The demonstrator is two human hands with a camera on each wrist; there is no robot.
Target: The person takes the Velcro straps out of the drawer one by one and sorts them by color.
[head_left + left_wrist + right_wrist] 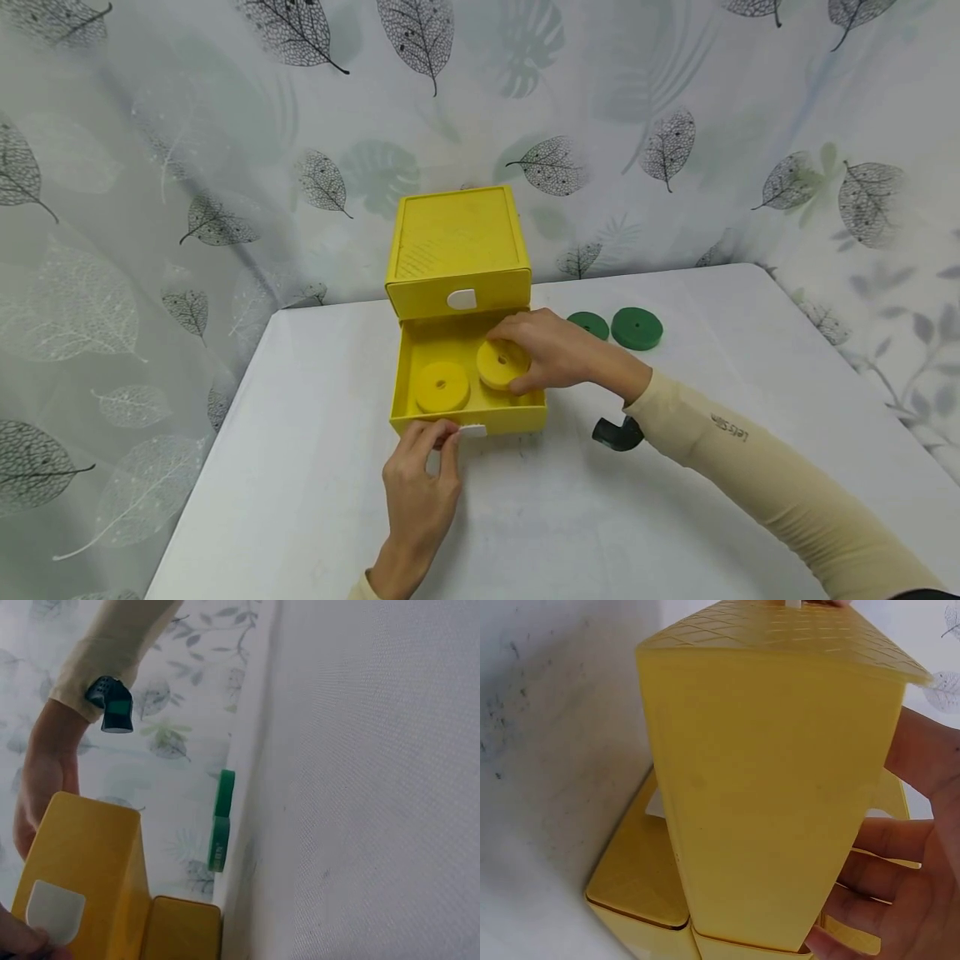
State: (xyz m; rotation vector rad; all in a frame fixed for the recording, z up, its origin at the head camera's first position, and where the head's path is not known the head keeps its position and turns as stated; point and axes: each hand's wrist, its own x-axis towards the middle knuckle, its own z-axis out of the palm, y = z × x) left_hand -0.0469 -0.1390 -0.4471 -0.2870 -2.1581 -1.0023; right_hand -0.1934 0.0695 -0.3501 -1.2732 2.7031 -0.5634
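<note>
A small yellow chest of drawers [461,237] has its middle drawer [510,421] pulled out toward me, above the table. Inside, a yellow disc [442,387] with a center hole lies at the left. At the right, my right hand [558,350] grips a second yellow disc [501,364], with its thumb on the near edge and its fingers on the far edge. My left hand [423,483] pinches the white handle [56,911] on the drawer's front. The right wrist view shows the drawer's outer side, with right-hand fingers [889,874] beyond it; the discs are hidden there.
Two green discs [637,328] lie side by side on the white table [315,467], right of the chest. Below the pulled-out drawer is a closed drawer [641,862]. A leaf-patterned curtain [600,125] hangs behind the table. A dark curved mount [618,433] sits at my right wrist.
</note>
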